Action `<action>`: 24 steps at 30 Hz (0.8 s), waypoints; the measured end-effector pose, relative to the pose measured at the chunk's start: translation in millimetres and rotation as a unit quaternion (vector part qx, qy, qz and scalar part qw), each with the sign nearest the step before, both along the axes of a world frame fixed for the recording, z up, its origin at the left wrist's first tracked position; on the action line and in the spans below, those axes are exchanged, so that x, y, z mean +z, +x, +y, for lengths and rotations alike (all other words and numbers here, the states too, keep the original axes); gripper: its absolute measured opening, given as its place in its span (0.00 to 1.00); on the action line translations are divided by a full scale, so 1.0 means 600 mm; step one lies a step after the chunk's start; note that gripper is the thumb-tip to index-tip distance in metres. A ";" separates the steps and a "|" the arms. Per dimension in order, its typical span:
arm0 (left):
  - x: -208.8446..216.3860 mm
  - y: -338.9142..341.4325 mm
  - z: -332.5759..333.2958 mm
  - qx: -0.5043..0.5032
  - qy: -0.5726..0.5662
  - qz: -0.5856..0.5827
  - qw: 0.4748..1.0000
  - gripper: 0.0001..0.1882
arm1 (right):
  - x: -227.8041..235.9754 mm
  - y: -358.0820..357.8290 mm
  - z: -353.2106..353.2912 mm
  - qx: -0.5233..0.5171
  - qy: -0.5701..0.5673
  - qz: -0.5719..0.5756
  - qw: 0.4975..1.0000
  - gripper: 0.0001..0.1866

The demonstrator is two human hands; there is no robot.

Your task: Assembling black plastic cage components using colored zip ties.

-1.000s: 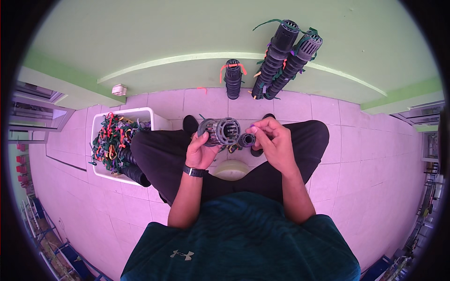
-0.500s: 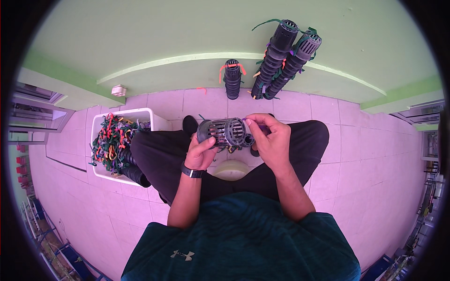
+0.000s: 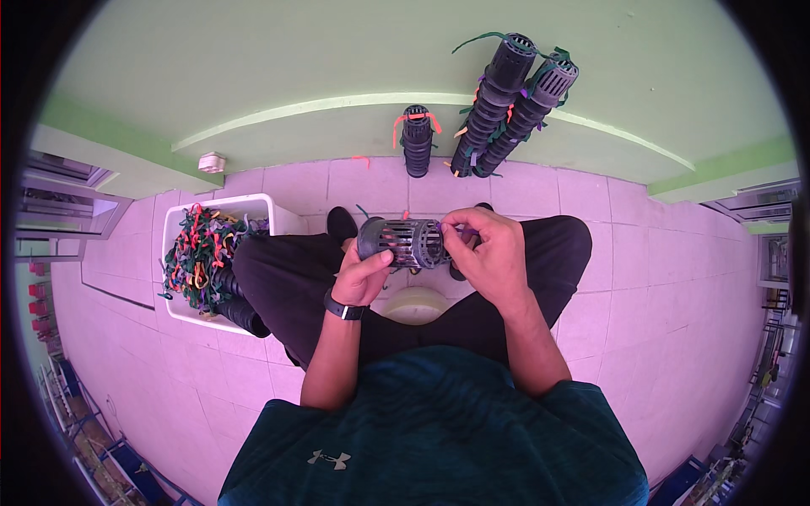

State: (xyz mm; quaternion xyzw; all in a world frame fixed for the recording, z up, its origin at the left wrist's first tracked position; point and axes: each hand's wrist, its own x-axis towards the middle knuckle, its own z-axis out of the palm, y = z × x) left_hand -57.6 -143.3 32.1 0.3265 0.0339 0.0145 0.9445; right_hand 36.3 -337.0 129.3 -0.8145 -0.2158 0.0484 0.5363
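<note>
My left hand (image 3: 360,278), with a dark watch on its wrist, is closed round a black slotted net pot (image 3: 401,241) that lies on its side above my lap. The pot's slotted end points to the right. At that end my right hand (image 3: 492,253) pinches a purple fabric strip (image 3: 464,229) between thumb and forefinger, close to the slots. The strip's far end is hidden by the fingers and the pot. A short dark green strip (image 3: 362,209) sticks up beside the pot's rim.
At my left a white bin (image 3: 274,215) holds net pots and a tangle of coloured strips (image 3: 202,261). Against the green wall stand a short stack of pots (image 3: 417,148) and two tall stacks (image 3: 498,93). A pale rounded stool (image 3: 413,305) shows between my legs. An orange strip (image 3: 361,158) lies by the wall.
The pot has turned and shifted slightly to the right and down in my left hand. My right hand has moved a little lower and right, its fingers still closed on the purple strip.
</note>
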 end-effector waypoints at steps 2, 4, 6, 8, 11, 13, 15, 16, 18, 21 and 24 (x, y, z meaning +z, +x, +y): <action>-0.002 -0.001 0.002 -0.013 0.009 0.013 1.000 0.22 | 0.000 0.003 -0.003 0.024 -0.011 -0.011 1.000 0.06; 0.008 0.000 -0.002 -0.017 0.008 0.017 1.000 0.23 | 0.002 0.006 -0.007 0.037 -0.011 -0.021 0.999 0.05; 0.010 0.002 -0.003 -0.021 0.008 0.021 1.000 0.23 | 0.001 0.008 -0.010 0.049 -0.010 -0.032 0.998 0.05; 0.007 0.000 -0.002 -0.035 0.003 0.024 0.999 0.24 | -0.005 0.008 -0.012 0.057 0.033 0.029 0.997 0.04; 0.009 0.004 -0.003 -0.050 0.000 0.006 0.999 0.26 | -0.023 0.012 -0.017 0.057 0.077 0.101 0.990 0.04; 0.002 0.005 -0.001 -0.061 -0.007 0.003 0.998 0.27 | -0.032 0.011 -0.019 0.053 0.098 0.095 0.989 0.04; -0.002 0.004 -0.001 -0.072 -0.015 0.002 0.997 0.27 | -0.032 0.007 -0.018 0.050 0.119 0.089 0.988 0.05; -0.003 0.004 -0.002 -0.074 -0.029 -0.001 0.997 0.27 | -0.029 0.002 -0.014 0.017 0.154 0.135 0.979 0.08; -0.006 0.007 -0.004 -0.076 -0.042 -0.003 0.996 0.28 | -0.031 -0.005 -0.013 -0.016 0.189 0.180 0.965 0.10; -0.008 0.007 -0.005 -0.093 -0.047 0.003 0.995 0.28 | -0.033 -0.015 -0.017 -0.030 0.187 0.141 0.972 0.12; -0.008 0.007 -0.006 -0.092 -0.045 0.015 0.995 0.28 | -0.039 -0.019 -0.017 -0.015 0.070 -0.083 0.994 0.10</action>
